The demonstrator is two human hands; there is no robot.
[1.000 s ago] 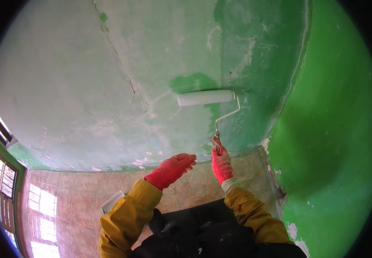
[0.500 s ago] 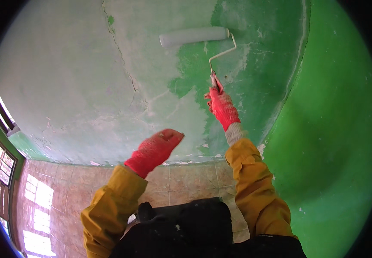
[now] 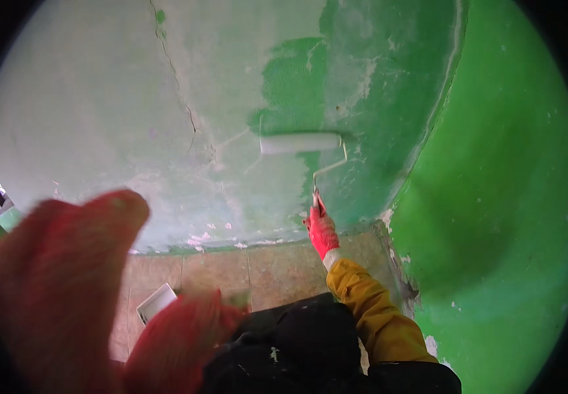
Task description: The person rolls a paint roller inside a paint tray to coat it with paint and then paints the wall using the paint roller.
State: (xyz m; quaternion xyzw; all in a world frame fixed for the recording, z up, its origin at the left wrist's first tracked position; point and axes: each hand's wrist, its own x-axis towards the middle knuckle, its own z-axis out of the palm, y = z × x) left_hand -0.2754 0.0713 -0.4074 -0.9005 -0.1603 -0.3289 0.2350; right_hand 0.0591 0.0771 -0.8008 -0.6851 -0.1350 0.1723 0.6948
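In a red work glove, my right hand (image 3: 324, 231) grips the handle of a paint roller (image 3: 300, 143). The roller's long pale sleeve lies level against the wall (image 3: 225, 79), at the lower end of a fresh darker green strip, its bent wire frame on the right. Large and blurred at the lower left, my gloved left hand (image 3: 67, 282) is close to the camera. A wide gap separates its upper part from the lower one, and nothing shows between them.
A white paint tray (image 3: 157, 302) stands on the tiled floor (image 3: 215, 269), partly behind my left hand. A bright green wall (image 3: 494, 197) meets the painted one at a corner on the right. A crack (image 3: 177, 82) runs down the pale wall. Windows show at the far left.
My right hand has drawn the roller down the wall, leaving darker green above it. My left hand has come up and left, toward the camera. The tray has come into view.
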